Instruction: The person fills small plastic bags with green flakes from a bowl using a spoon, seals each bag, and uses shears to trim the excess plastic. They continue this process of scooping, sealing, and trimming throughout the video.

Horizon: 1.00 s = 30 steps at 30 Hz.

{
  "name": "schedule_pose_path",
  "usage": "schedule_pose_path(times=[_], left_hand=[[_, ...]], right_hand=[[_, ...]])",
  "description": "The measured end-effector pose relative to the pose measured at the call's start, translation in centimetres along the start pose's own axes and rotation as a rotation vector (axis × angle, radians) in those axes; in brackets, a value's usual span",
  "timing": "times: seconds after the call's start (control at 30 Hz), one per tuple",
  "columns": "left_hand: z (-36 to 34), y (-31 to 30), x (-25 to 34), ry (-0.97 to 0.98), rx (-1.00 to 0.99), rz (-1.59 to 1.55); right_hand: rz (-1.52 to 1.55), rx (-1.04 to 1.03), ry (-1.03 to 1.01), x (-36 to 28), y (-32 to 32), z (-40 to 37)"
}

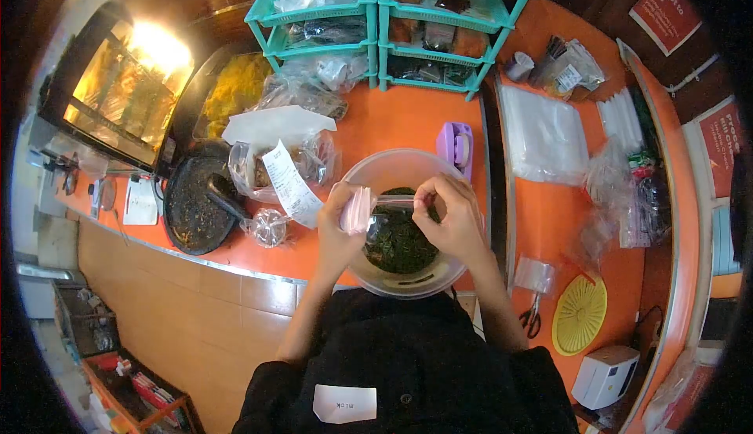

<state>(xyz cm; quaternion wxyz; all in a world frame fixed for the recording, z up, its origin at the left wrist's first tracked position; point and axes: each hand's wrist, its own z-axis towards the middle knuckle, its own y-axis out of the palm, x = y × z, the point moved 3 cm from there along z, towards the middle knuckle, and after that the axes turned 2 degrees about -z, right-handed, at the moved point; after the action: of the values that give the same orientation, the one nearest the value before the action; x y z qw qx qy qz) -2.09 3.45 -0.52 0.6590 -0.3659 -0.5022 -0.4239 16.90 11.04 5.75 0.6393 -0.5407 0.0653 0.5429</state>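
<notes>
My left hand point(339, 238) is closed around a stack of small pinkish-clear plastic bags point(358, 209), over the left side of a large translucent tub point(408, 286). From the stack a thin clear plastic bag point(394, 200) stretches across to my right hand point(453, 220). There the thumb and forefinger pinch its edge. Beneath the hands, dark green chopped leafy stuff point(404, 247) lies in the tub, partly hidden by the bag and fingers. Just beyond the tub's rim stands a purple tape dispenser point(455, 147).
A stone mortar point(185, 226) with its pestle and a filled plastic bag point(267, 169) with a receipt point(290, 180) are to the left. Teal shelves point(369, 22) stand behind. On the right counter lie plastic bags point(545, 132), scissors point(533, 318) and a yellow lid point(580, 316).
</notes>
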Motion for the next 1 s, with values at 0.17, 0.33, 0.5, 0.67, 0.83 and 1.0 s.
schedule_pose_path(times=[0.17, 0.33, 0.5, 0.67, 0.83, 1.0], left_hand=[[0.1, -0.3, -0.5, -0.313, 0.051, -0.369], [-0.2, 0.3, 0.0, -0.506, -0.160, -1.055], [-0.2, 0.9, -0.4, -0.470, -0.203, -1.278], [-1.5, 0.9, -0.7, -0.556, -0.117, -1.125], [-2.1, 2.2, 0.0, -0.643, -0.337, -1.366], [-1.7, 2.8, 1.9, -0.633, -0.318, -1.424]], right_hand=[[0.146, 0.018, 0.044, -0.7, -0.9, 1.7], [0.031, 0.316, 0.149, -1.1, -2.4, 5.1], [0.016, 0.027, 0.019, -2.9, 0.0, 3.8], [0.108, -0.066, -0.049, -4.3, 2.6, 2.1], [-0.015, -0.172, -0.132, -2.7, 2.7, 2.7], [-0.016, -0.055, -0.217, -2.6, 2.3, 2.5]])
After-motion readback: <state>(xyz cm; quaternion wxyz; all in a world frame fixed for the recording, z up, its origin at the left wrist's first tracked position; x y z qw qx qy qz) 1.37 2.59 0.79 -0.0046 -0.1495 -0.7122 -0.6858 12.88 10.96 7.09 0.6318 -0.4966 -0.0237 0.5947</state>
